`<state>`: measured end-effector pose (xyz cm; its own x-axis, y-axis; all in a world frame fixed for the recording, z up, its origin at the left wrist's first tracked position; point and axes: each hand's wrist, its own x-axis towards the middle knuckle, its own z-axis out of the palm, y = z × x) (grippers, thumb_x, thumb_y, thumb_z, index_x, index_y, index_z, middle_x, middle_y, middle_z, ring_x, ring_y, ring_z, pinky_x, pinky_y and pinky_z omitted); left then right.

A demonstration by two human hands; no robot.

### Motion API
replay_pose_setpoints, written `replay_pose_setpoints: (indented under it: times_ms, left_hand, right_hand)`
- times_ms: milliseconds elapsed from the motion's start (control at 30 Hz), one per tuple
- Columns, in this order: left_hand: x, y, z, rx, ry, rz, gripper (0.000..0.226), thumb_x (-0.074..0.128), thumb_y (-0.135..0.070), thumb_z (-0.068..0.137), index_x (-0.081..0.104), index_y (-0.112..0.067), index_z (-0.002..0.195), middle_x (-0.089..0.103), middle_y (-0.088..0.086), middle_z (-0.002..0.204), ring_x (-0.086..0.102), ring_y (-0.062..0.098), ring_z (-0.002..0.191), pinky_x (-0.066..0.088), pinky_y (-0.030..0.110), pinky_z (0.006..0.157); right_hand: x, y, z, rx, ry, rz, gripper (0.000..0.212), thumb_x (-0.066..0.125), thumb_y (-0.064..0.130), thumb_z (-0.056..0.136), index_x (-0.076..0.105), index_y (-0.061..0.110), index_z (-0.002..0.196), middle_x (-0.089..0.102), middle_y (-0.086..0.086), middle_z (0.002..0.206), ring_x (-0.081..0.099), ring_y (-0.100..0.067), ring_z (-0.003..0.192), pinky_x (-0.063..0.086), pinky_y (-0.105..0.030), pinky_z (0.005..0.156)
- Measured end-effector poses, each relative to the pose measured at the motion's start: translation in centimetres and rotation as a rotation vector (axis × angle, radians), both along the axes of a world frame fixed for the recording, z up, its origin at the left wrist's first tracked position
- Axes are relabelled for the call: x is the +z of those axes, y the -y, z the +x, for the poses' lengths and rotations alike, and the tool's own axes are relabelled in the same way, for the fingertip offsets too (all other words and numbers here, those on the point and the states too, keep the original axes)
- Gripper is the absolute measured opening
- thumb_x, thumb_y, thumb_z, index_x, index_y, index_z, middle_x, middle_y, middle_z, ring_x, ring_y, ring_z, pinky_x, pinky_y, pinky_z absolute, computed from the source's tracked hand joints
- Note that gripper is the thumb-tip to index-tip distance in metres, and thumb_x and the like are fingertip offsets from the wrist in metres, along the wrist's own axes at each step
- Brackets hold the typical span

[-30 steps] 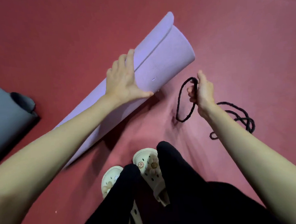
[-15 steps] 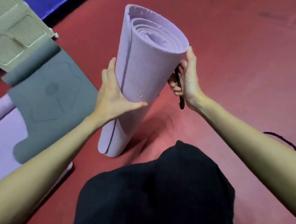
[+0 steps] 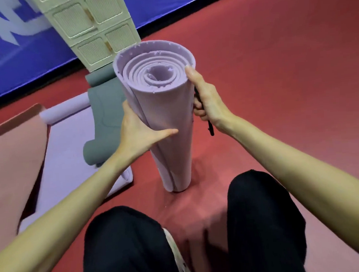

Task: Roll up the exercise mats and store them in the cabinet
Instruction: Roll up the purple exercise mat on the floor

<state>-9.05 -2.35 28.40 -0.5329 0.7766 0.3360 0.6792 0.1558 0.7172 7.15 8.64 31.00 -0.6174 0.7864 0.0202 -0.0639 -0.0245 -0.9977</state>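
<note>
The left hand (image 3: 137,131) presses flat-fingered and the right hand (image 3: 204,98), pinching a black cord (image 3: 210,126), steadies the rolled purple mat (image 3: 162,115) upright between them. Beyond, unrolled mats (image 3: 70,146) and the cabinet (image 3: 92,25) await; tying and storing remain.

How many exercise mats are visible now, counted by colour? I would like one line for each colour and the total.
Purple: 2, the rolled purple mat standing on end between both hands, and the flat purple mat on the floor, partly unrolled.
Grey: 1, the grey mat lying over the flat purple one.
Pink: 1, the pink mat at the left edge.
Total: 4 mats.
</note>
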Motion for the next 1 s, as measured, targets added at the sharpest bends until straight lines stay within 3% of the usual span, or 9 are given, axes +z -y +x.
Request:
replay_pose_setpoints:
  times_ms: [300, 400, 500, 567, 667, 767, 867, 933, 1000]
  left_hand:
    - [-0.6, 7.7, -2.5, 0.136, 0.11, 0.036, 0.122, 0.092, -0.053, 0.036, 0.034, -0.013, 0.135, 0.049, -0.003, 0.132, 0.05, 0.008, 0.123, 0.044, 0.032, 0.103]
    - [-0.9, 9.6, -3.1, 0.137, 0.143, -0.001, 0.12, 0.09, -0.057, 0.037, 0.036, -0.013, 0.135, 0.052, -0.001, 0.132, 0.052, 0.01, 0.123, 0.047, 0.038, 0.102]
    - [1.9, 10.9, -2.6, -0.029, 0.491, 0.136, 0.073, 0.08, -0.049, 0.061, 0.051, -0.023, 0.123, 0.065, -0.001, 0.121, 0.062, 0.012, 0.111, 0.052, 0.038, 0.09]
    - [5.0, 10.9, -2.9, -0.023, 0.839, 0.25, 0.037, 0.06, -0.053, 0.077, 0.063, -0.028, 0.104, 0.071, -0.009, 0.091, 0.065, 0.012, 0.086, 0.048, 0.032, 0.075]
    - [9.1, 9.6, -4.8, 0.141, 0.975, 0.133, 0.045, 0.042, -0.059, 0.088, 0.067, -0.022, 0.084, 0.068, 0.0, 0.072, 0.06, 0.022, 0.078, 0.045, 0.037, 0.072]
    - [11.7, 8.4, -6.4, 0.181, 0.994, -0.106, 0.056, 0.032, -0.06, 0.09, 0.069, -0.017, 0.092, 0.071, 0.016, 0.095, 0.062, 0.035, 0.094, 0.046, 0.053, 0.079]
    - [13.4, 7.7, -7.7, 0.207, 0.985, -0.244, 0.063, 0.03, -0.059, 0.091, 0.064, -0.012, 0.117, 0.066, 0.024, 0.111, 0.059, 0.047, 0.104, 0.04, 0.071, 0.088]
    - [13.9, 7.2, -7.7, 0.207, 0.966, -0.303, 0.058, 0.032, -0.054, 0.093, 0.062, -0.011, 0.118, 0.066, 0.025, 0.112, 0.06, 0.049, 0.103, 0.037, 0.075, 0.089]
    - [14.2, 6.8, -6.8, 0.222, 0.854, -0.328, 0.044, 0.034, -0.042, 0.097, 0.062, -0.01, 0.108, 0.068, 0.023, 0.103, 0.065, 0.045, 0.093, 0.042, 0.075, 0.083]
  right_hand:
    - [2.7, 6.2, -4.9, 0.075, 0.075, 0.112, 0.05, 0.046, 0.044, 0.098, 0.025, 0.02, 0.059, 0.028, 0.015, 0.039, 0.024, -0.003, 0.035, 0.022, -0.016, 0.038]
    - [3.0, 7.6, -5.8, 0.093, 0.11, 0.144, 0.049, 0.052, 0.054, 0.083, 0.024, 0.021, 0.058, 0.027, 0.012, 0.043, 0.023, -0.006, 0.04, 0.023, -0.021, 0.042]
    - [3.7, 8.2, -6.6, 0.008, 0.128, 0.189, 0.044, 0.05, 0.058, 0.065, 0.022, 0.026, 0.054, 0.023, 0.005, 0.051, 0.02, -0.013, 0.05, 0.019, -0.033, 0.054]
    - [4.2, 8.5, -7.1, -0.083, 0.132, 0.22, 0.045, 0.051, 0.052, 0.066, 0.02, 0.025, 0.047, 0.021, 0.003, 0.053, 0.019, -0.015, 0.055, 0.018, -0.035, 0.056]
    - [4.9, 9.1, -7.8, -0.228, 0.169, 0.294, 0.047, 0.054, 0.038, 0.078, 0.021, 0.024, 0.047, 0.018, 0.007, 0.052, 0.018, -0.014, 0.056, 0.017, -0.031, 0.051]
    - [6.2, 9.0, -9.2, -0.313, 0.249, 0.253, 0.044, 0.053, 0.044, 0.083, 0.034, 0.02, 0.051, 0.03, 0.005, 0.054, 0.029, -0.019, 0.056, 0.029, -0.032, 0.053]
    - [7.5, 8.1, -10.7, -0.306, 0.367, 0.195, 0.047, 0.045, 0.052, 0.084, 0.064, 0.009, 0.091, 0.06, -0.005, 0.088, 0.055, -0.028, 0.082, 0.048, -0.037, 0.08]
    - [8.0, 7.5, -11.5, -0.291, 0.405, 0.186, 0.053, 0.043, 0.046, 0.089, 0.06, 0.005, 0.117, 0.064, -0.011, 0.117, 0.059, -0.031, 0.105, 0.048, -0.041, 0.095]
    - [8.2, 7.1, -12.4, -0.265, 0.46, 0.221, 0.051, 0.039, 0.04, 0.094, 0.055, 0.004, 0.126, 0.059, -0.015, 0.129, 0.056, -0.033, 0.116, 0.045, -0.039, 0.099]
